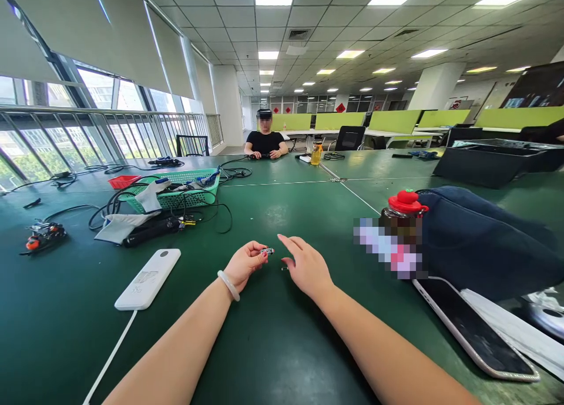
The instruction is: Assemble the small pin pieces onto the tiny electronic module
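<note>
My left hand [247, 265], with a pale bangle [229, 285] round its wrist, is closed in a pinch above the green table [264, 328]. Between thumb and fingertips it grips a small silvery piece [268, 251], too small to name more exactly. To its right, my right hand [309, 267] is open, its fingers stretched toward the left and the thumb apart. Just below the right thumb shows another tiny metallic piece [284, 268]; whether the thumb touches it I cannot tell.
A white power bank [148, 278] with a cable lies left, behind it a green basket [211, 194] with cables and gloves. On the right are a phone [476, 328], a dark blue bag [480, 234] and a red-lidded bottle [404, 208]. A person [265, 140] sits across.
</note>
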The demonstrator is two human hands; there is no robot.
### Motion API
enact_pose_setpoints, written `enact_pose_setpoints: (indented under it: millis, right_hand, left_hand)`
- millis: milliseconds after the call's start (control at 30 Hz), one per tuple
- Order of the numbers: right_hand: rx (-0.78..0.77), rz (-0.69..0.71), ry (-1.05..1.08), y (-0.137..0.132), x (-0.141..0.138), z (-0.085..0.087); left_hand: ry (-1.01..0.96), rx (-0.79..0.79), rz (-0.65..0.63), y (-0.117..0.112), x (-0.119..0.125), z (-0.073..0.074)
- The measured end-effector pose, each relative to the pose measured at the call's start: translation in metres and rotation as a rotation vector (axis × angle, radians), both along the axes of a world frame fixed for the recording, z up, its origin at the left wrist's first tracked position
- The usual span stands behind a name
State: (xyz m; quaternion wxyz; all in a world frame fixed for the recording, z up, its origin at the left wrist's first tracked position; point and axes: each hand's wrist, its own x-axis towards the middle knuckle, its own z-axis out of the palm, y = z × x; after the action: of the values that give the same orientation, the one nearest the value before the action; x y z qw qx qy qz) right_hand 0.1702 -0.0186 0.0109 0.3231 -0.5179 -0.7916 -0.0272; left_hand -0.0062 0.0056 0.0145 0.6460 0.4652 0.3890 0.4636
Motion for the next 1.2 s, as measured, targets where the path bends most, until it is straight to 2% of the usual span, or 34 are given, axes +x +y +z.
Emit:
enact_pose_setpoints:
  millis: [167, 233, 800, 1067, 1200]
  right_hand:
    - [-0.418, -0.049, 0.018, 0.016, 0.017, -0.014]
    - [-0.476, -0.053, 0.03, 0.02, 0.019, -0.018]
    - [-0.424, 0.031, -0.026, 0.018, 0.015, -0.015]
    - [-0.608, -0.023, 0.032, 0.021, 0.017, -0.015]
    - [-0.508, -0.007, 0.027, 0.018, 0.014, -0.015]
  left_hand:
    - [0.045, -0.007, 0.023, 0.002, 0.001, -0.003]
    - [0.057, -0.006, 0.02, 0.001, 0.002, -0.004]
    - [0.085, -0.048, -0.019, 0.002, 0.002, -0.008]
    - [0.093, -0.051, -0.022, 0.002, 0.002, -0.007]
    - [0.106, -0.038, -0.023, 0.002, 0.002, -0.008]
